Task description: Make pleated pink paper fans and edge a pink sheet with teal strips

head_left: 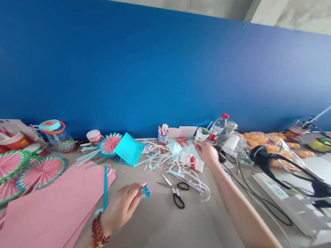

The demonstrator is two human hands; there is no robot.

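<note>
My left hand (124, 203), with a red bead bracelet at the wrist, is closed around a small pleated paper fan (146, 190), folded up, blue and pink. Just right of it, scissors (175, 191) with black handles lie apart from both hands, blades pointing left. My right hand (207, 153) is stretched to the back of the table, its fingers curled down by a white paper cup (202, 135) and a heap of paper strips (159, 153). What its fingertips hold, if anything, is hidden.
Pink paper sheets (51, 203) and pleated paper rosettes (42, 172) cover the left side. A turquoise sheet (129, 149), a pencil cup (162, 138) and a bottle (218, 128) stand along the blue partition (158, 63). On the right are cables, a power strip (279, 194) and black-framed glasses (291, 169).
</note>
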